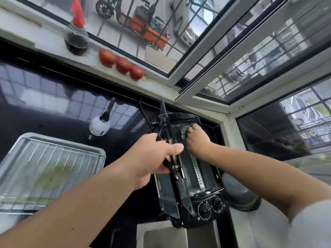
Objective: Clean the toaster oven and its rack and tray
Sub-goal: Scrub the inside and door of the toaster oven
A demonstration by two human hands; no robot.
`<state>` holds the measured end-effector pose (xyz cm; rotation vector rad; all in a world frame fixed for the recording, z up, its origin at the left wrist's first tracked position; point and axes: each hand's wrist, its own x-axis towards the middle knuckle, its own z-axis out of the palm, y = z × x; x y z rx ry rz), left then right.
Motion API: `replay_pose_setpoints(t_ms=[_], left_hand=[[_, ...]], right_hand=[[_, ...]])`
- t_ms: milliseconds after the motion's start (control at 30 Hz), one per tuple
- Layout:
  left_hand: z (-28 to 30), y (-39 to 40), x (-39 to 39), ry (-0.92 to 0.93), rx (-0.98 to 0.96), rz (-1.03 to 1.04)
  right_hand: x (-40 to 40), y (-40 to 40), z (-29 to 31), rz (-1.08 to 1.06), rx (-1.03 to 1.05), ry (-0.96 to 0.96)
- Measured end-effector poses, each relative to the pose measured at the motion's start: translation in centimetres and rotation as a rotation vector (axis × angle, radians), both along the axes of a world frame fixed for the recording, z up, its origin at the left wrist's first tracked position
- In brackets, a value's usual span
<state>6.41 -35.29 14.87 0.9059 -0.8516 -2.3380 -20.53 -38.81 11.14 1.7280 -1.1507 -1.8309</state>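
Head view. Black toaster oven (pixel 189 176) turned on end on the dark glossy table (pixel 53 108), control knobs (pixel 210 206) toward the camera, cavity opening upward; lower corner overhanging the sink (pixel 161 235). Probably stood this way so that the interior faces the person and drips run toward the sink.

Left hand (pixel 152 158): fingers and thumb wrapped round the black door frame (pixel 165 138), grip clenched on it. Apparently holds the glass door swung clear and steadies the oven against the scrubbing force.

Right hand (pixel 197 138): reaching into the far end of the cavity, fingers bunched on a dark greenish scrubbing pad (pixel 184 130), grip grasping the pad and pressing it to the inner wall. Perforated metal strip (pixel 196 167) visible along the cavity wall below the hand.

Wire rack (pixel 53 158) lying inside the metal tray (pixel 10 158), both set well apart to the left on the table; greenish smear on the tray, blurred, perhaps detergent or residue. Evidently taken out to free the cavity and to be washed separately.

White round object with dark handle (pixel 100 124) on the table between tray and oven. Dark bottle with red top (pixel 76 40) and three tomatoes (pixel 121 64) on the window sill (pixel 53 51), clear of the work. Dark pot-like vessel (pixel 241 197) just beside the oven on the right.

No brand, label or legible writing; knob markings too small to read.
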Motion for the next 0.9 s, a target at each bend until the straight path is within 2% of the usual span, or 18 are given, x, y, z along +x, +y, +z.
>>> replay_pose_setpoints(t_ms=[100,267,400,533,633,733,800,900], left_hand=[[0.1,0.3,-0.1,0.009,0.016,0.015],[0.1,0.5,-0.1,-0.026,0.011,0.024],[0.2,0.7,0.0,-0.023,0.025,0.018],[0.3,0.7,0.1,-0.025,0.012,0.014],[0.2,0.8,0.1,-0.037,0.023,0.012],[0.3,1.0,-0.2,-0.028,0.035,0.017],[0.6,1.2,-0.5,-0.02,0.016,0.011],[1.0,1.1,-1.0,-0.03,0.01,0.013]], right_hand=[[0.1,4.4,-0.9,-0.024,0.069,0.06],[1.5,11.5,2.0,-0.189,0.343,-0.019],[1.2,8.7,1.7,-0.183,0.237,0.061],[0.3,5.1,1.5,-0.059,0.073,0.043],[1.0,9.1,2.7,-0.056,0.248,-0.018],[1.8,13.0,4.0,-0.177,0.408,0.005],[0.9,10.7,3.6,-0.152,0.357,-0.001],[-1.2,4.1,1.1,-0.023,0.098,0.024]])
